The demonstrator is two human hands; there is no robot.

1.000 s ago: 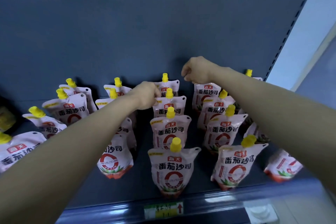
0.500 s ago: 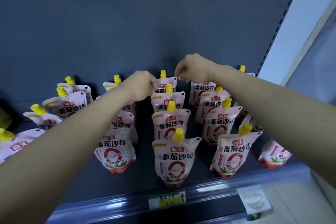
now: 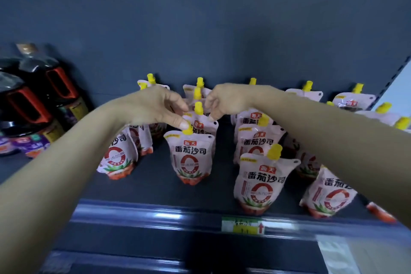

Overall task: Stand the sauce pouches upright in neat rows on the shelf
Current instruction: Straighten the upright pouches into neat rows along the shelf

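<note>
Both hands work the middle row on the shelf (image 3: pixel 169 216): left hand (image 3: pixel 155 104) rests loose fingertips on the front pouch (image 3: pixel 191 158) cap, right hand (image 3: pixel 224 100) half-curled and empty beside the second pouch (image 3: pixel 203 125); a careless nudge could topple these close-packed, soft pouches like dominoes.

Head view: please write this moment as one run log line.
left hand: thumb on yellow cap of front white sauce pouch | right hand: fingers at second pouch behind | pouches: upright | grey shelf

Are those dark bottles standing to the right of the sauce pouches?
No, the dark bottles stand at the left end of the shelf, left of the sauce pouches.
</note>
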